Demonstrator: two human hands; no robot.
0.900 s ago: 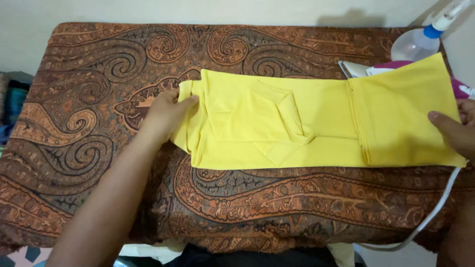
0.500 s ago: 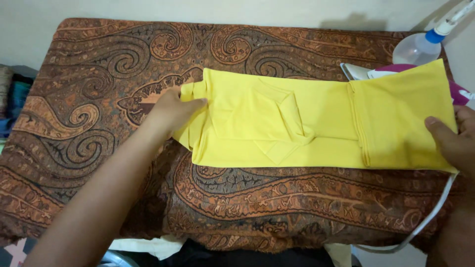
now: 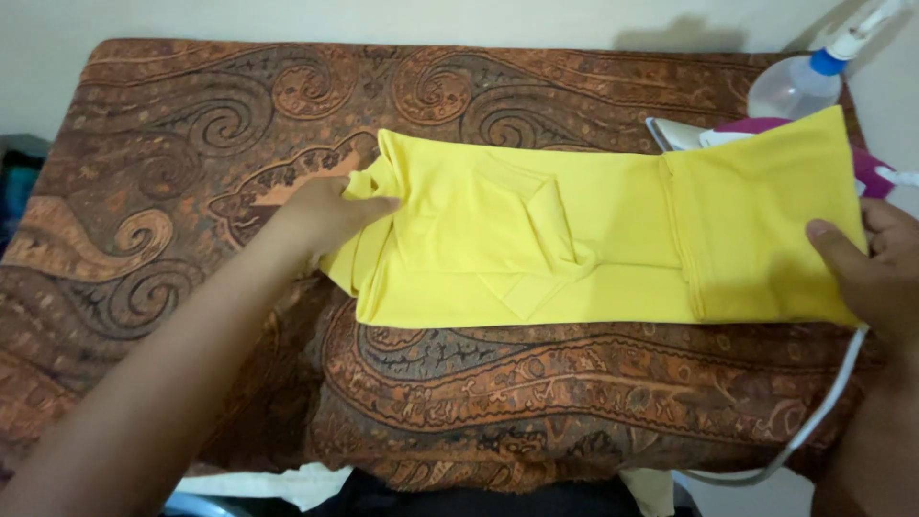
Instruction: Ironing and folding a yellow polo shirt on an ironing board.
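Observation:
A yellow garment (image 3: 593, 230) lies folded into a long band across a table covered with a brown paisley cloth (image 3: 191, 134). My left hand (image 3: 325, 215) grips the garment's left end, thumb on top of the fabric. My right hand (image 3: 876, 268) holds the right end, thumb pressed on the folded-over flap. A folded sleeve shows as a raised triangle in the middle of the garment.
A white and purple clothes iron (image 3: 699, 132) sits at the far right, partly under the garment. A clear spray bottle (image 3: 799, 81) with a blue and white nozzle stands behind it. A white cord (image 3: 814, 421) hangs over the table's front right edge.
My right hand has slid further onto the garment's right end. My left hand keeps its hold on the left end; the view has shifted slightly.

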